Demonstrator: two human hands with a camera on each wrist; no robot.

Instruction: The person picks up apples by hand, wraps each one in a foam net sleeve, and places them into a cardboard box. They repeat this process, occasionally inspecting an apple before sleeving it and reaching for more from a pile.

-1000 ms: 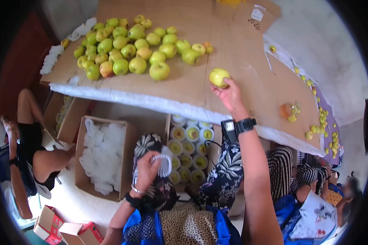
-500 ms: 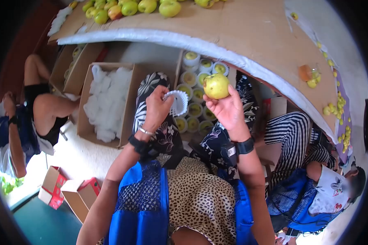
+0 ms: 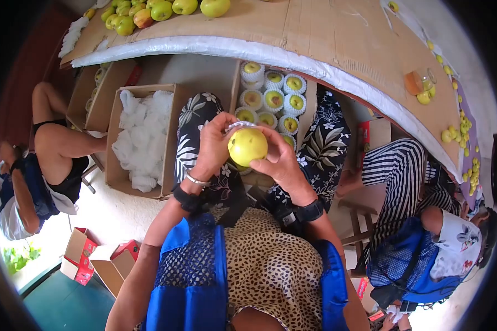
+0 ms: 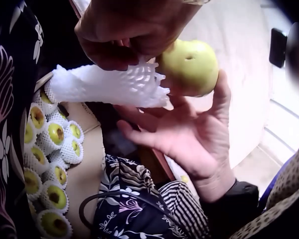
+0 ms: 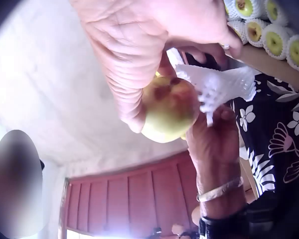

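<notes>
A yellow-green apple (image 3: 247, 147) is in my right hand (image 3: 281, 163), between thumb and fingers, over my lap. My left hand (image 3: 211, 144) pinches a white foam net sleeve (image 3: 238, 125) just behind the fruit. In the left wrist view the sleeve (image 4: 107, 85) is a stretched mesh tube, its toothed end right beside the apple (image 4: 192, 67). Seen from the right wrist, the apple (image 5: 165, 112) shows a brownish-red patch near its top, and the sleeve's open end (image 5: 209, 94) faces it. The fruit is outside the sleeve.
A carton of netted apples (image 3: 273, 99) stands between my knees. To its left is a carton heaped with white foam nets (image 3: 143, 140). Loose apples (image 3: 160, 11) lie on the cardboard-covered table (image 3: 326, 33). People sit on both sides.
My right hand has brought the apple down from over the table to my left hand. The foam sleeve, in my left hand throughout, now meets the apple.
</notes>
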